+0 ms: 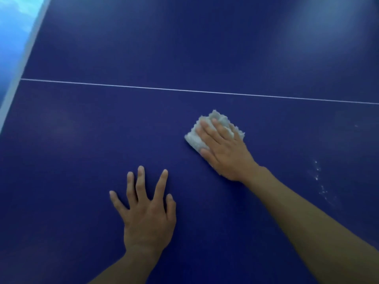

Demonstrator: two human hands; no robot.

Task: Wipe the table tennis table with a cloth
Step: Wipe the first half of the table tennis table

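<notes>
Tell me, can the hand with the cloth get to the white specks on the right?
Probably yes. The right hand presses the cloth flat on the table, and the white specks lie off to its right with only bare blue surface between.

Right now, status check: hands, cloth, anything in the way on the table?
Right hand flat, pressing white cloth onto blue table. Left hand spread flat on table, holding nothing. White specks right of the cloth, unwiped.
</notes>
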